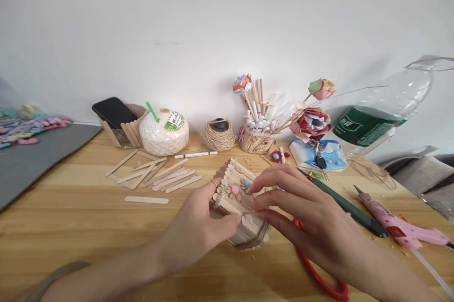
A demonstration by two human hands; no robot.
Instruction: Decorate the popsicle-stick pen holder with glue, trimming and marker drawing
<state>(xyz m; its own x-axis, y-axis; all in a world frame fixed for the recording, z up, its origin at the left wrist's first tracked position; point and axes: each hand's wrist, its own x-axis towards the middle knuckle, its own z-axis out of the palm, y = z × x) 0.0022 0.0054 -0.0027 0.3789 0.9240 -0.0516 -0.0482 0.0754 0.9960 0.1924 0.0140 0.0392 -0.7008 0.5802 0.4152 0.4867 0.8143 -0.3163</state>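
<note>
A small box of wooden craft sticks, tilted over the table, has a beaded trim, twine round its lower end and flowers with pink and blue centres on its face. My left hand grips the box from the left, thumb on the decorated face. My right hand rests its bent fingertips on the right part of that face, near the blue-centred flower. Whether a small piece lies under those fingertips is hidden. Loose craft sticks lie to the left, with a single stick in front of them.
Along the wall stand a stick holder with a phone, a wrapped coconut, a twine ball and a pen basket. To the right are red-handled scissors, a green cutter, a pink glue gun and a large bottle.
</note>
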